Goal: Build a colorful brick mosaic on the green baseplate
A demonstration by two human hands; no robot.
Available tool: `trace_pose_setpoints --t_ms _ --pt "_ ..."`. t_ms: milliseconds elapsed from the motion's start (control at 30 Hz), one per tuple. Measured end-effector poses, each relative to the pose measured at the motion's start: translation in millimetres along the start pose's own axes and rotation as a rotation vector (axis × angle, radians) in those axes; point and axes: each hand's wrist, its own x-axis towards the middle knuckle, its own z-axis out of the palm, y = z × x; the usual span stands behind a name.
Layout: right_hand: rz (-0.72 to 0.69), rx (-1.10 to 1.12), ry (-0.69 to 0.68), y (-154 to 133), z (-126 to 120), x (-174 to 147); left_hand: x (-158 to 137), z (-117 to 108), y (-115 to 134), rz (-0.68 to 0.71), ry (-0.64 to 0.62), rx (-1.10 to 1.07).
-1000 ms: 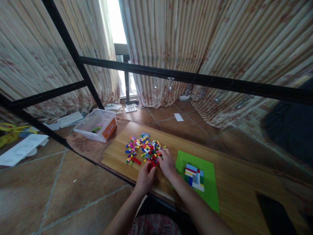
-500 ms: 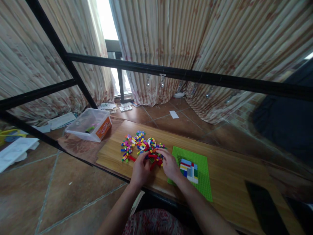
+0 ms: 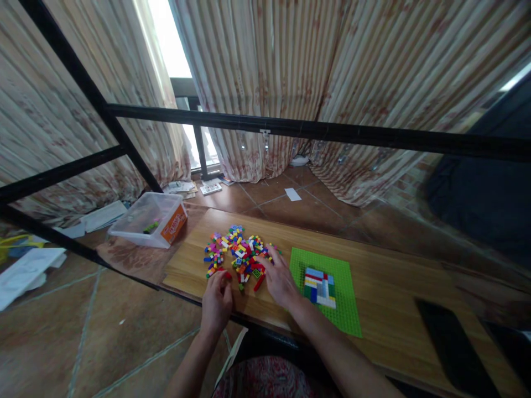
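Note:
A heap of small coloured toy bricks (image 3: 238,250) lies spread on the wooden board (image 3: 385,287). At its near left edge, my left hand (image 3: 216,301) is closed, with a red brick (image 3: 226,275) at its fingertips. My right hand (image 3: 281,281) reaches over the right side of the heap, fingers apart and touching the bricks there; no brick is visibly gripped in it. Between the hands lie a long red brick (image 3: 259,282) and a small dark green brick (image 3: 241,288). Right of my right hand is a green baseplate (image 3: 346,293) bearing a low multicoloured brick build (image 3: 319,287).
A clear plastic box (image 3: 136,235) with an orange label and a few bricks stands beyond the board's left end. A dark flat object (image 3: 454,342) lies at the board's right. A black metal rail (image 3: 290,126) crosses in front of the curtains.
My hands have moved apart. The left has shifted left and towards me, along the heap's near edge; the right stays over the heap's right side. Bricks between them now show.

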Motion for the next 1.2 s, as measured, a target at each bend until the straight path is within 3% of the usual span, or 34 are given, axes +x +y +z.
trace_pose_setpoints --t_ms 267,467,567,700,800,967,1067,1200 --pt "-0.140 -0.137 -0.065 -17 10 -28 7 4 -8 0.010 -0.054 0.024" --pt "-0.180 -0.151 0.000 -20 11 -20 8 -1 -8 0.001 -0.086 0.059" --pt "-0.159 -0.031 0.051 -31 -1 -23 14 -3 -8 0.018 -0.126 0.093" --pt "0.021 0.273 0.111 -37 -28 -45 28 -7 -5 0.063 -0.195 0.190" --pt "0.319 0.584 0.217 -18 -45 -67 39 -11 -2 0.097 -0.243 0.305" --pt "0.844 1.042 0.544 34 -65 -106 53 -14 2 0.129 -0.310 0.425" --pt "0.921 1.121 0.639 54 -77 -124 57 -14 6 0.139 -0.345 0.466" --pt "0.889 1.067 0.627 64 -84 -136 55 -16 14 0.072 -0.343 0.556"
